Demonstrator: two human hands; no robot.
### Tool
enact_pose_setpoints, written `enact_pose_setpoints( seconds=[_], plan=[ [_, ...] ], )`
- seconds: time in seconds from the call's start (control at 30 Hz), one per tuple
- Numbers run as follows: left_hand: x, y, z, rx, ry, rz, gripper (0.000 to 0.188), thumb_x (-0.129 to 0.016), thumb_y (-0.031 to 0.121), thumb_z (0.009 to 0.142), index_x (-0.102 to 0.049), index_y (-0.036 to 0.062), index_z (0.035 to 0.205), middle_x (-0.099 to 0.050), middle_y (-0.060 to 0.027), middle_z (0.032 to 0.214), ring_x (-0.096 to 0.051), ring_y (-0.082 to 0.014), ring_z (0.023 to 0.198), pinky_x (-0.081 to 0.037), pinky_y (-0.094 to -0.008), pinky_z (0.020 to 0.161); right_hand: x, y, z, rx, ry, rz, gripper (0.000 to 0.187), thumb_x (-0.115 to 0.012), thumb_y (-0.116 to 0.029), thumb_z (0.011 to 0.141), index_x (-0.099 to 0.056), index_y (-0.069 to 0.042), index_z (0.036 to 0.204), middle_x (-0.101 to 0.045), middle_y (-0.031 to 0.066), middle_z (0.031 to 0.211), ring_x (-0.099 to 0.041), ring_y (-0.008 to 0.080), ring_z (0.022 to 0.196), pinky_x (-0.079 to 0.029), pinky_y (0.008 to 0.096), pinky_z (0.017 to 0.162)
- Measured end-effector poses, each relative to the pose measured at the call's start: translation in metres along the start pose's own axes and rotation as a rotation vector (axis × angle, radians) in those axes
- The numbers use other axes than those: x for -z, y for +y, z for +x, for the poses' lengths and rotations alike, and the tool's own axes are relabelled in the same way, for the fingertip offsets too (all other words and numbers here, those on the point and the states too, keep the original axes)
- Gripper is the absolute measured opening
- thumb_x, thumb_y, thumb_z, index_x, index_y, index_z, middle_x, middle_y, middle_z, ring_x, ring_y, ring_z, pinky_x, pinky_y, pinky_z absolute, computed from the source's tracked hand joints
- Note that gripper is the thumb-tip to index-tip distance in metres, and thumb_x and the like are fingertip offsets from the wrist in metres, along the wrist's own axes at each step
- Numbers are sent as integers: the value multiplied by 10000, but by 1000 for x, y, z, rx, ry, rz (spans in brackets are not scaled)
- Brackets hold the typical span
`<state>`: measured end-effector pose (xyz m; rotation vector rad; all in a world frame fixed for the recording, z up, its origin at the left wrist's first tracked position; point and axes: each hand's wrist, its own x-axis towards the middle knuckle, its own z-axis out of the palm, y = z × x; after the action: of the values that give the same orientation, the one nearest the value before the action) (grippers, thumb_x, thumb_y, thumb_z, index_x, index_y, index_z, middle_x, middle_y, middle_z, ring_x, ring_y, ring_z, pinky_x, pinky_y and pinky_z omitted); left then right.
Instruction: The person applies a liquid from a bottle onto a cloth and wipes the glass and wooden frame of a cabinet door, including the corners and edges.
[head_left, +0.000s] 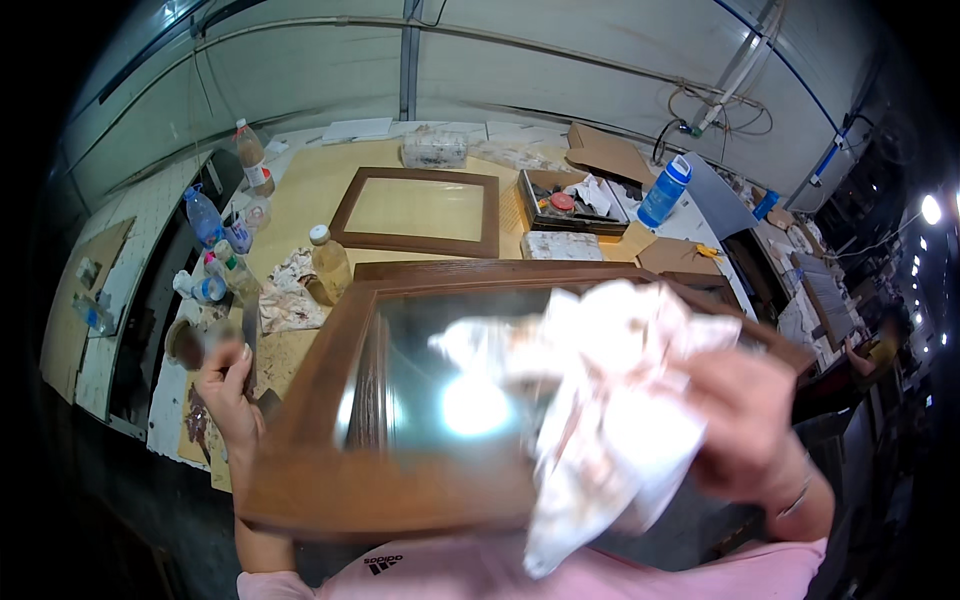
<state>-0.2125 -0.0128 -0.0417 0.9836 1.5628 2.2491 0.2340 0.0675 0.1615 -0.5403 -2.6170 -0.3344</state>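
A brown wooden-framed glass door (400,492) lies tilted in front of me, with a bright light reflected in its pane. Over the glass, my right hand (745,410) is closed on a crumpled white cloth (620,400) with brownish stains; hand and cloth are blurred by motion. My left hand (230,390) is beyond the door's left edge, fingers curled in. A narrow dark strip stands beside it, and what that hand grips is not clear. Close to its fingertips is a round brownish container (186,344), partly blurred.
Another wooden frame (490,215) lies on the worktable farther back. Left are a yellowish bottle (330,262), a stained rag (290,300) and several plastic bottles. At the right back stand a box of supplies (530,212) and a blue bottle (662,195). A person (880,350) is far right.
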Motion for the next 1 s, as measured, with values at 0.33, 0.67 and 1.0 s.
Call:
enact_pose_setpoints(
  seconds=[0.33,0.67,1.0],
  plan=[
    [-58,31,-38,-446,-325,333,217,-662,-114,804,-672,-24,1001,-630,-75,860,-592,-146,783,-463,-276,662,32,148,133,-125,-54,400,488,-807,-262,792,-670,25,1163,-692,43,916,-654,111,839,-538,264,781],
    [-89,37,-2,-830,-585,738,418,-656,-86,623,-740,78,998,-581,-57,794,-559,-246,713,-435,-352,577,-42,233,199,-101,-2,232,472,-713,-465,866,-642,2,877,-559,7,745,-534,80,684,-440,243,648],
    [-108,27,13,-965,-683,819,379,-664,-43,626,-734,93,972,-595,-40,795,-569,-229,707,-467,-352,571,-66,219,213,-347,145,169,507,-804,-370,718,-707,34,1008,-641,219,1038,-603,320,1009,-461,383,880]
  ],
)
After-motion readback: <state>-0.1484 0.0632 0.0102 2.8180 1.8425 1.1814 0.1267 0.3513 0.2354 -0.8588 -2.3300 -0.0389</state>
